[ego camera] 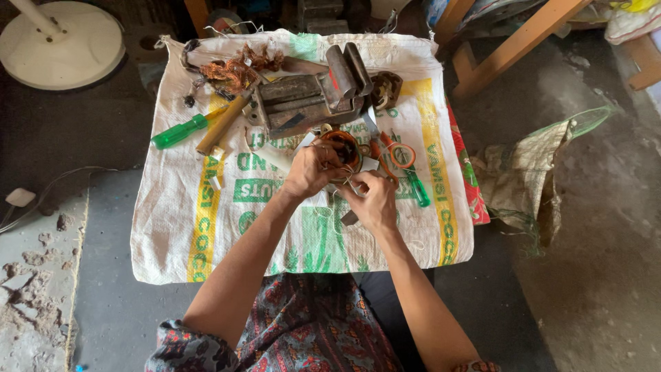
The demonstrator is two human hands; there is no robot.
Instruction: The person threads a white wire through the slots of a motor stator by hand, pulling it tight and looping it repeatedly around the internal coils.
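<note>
My left hand (pixel 311 170) grips a round copper-wound motor stator (pixel 342 147) over the middle of a white woven sack (pixel 206 234) spread on the floor. My right hand (pixel 375 200) is closed just below the stator, pinching a thin pale thread or wire (pixel 351 183) that runs to it. A dark flat tool tip (pixel 349 218) sticks out under my right hand; whether the hand holds it I cannot tell. Both forearms reach in from the bottom of the view.
A metal bench vise (pixel 310 100) lies at the sack's far side, with a tangle of copper wire (pixel 234 71) beside it. A green-handled screwdriver (pixel 180 131), a wooden handle (pixel 222 125), orange-handled scissors (pixel 399 153) and a second green screwdriver (pixel 417 189) surround my hands. A white fan base (pixel 62 41) stands far left.
</note>
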